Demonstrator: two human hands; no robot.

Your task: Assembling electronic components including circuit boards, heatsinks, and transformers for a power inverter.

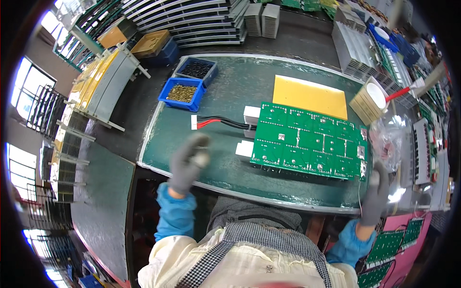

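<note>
A large green circuit board (307, 141) lies on the green work table, its solder side up. Black and red wires (223, 121) run from its left end to a white connector (194, 122). My left hand (187, 163), in a grey glove, is raised over the table's front left part; motion blurs it, but fingers and thumb look apart with nothing visible between them. My right hand (375, 194), gloved too, is beside the board's near right corner. Its fingers point away from me and are blurred; whether they touch the board I cannot tell.
At the back left, a blue bin (166, 89) holds small brass-coloured parts, and a grey bin (210, 75) holds black parts. A yellow sheet (309, 96) lies behind the board. A cardboard-coloured container (363, 106) and clear plastic bags (388, 141) stand to the right.
</note>
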